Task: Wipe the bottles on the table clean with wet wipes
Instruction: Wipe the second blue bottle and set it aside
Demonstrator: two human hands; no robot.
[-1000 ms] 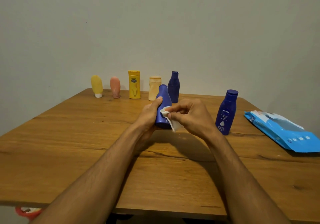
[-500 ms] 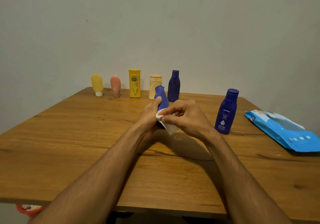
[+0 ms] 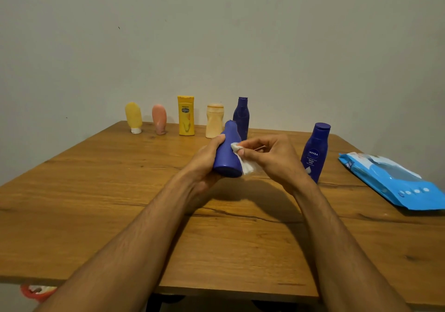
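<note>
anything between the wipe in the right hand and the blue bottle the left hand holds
Nothing visible does. The wet wipe, pinched in the right hand, lies directly against the side of the blue bottle that the left hand grips.

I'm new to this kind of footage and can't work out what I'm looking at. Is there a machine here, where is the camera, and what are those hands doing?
No machine here: a person works with bare hands. Every picture comes from one wide-angle camera worn on their head, looking forward and down, so the arms reach in from below. The left hand grips a blue bottle, tilted with its base toward the camera, above the wooden table. The right hand pinches a white wet wipe against its side. Standing on the table: a Nivea bottle to the right, and along the far edge a yellow tube, pink tube, yellow bottle, cream bottle and dark blue bottle. A blue wipes pack lies at the far right.
</note>
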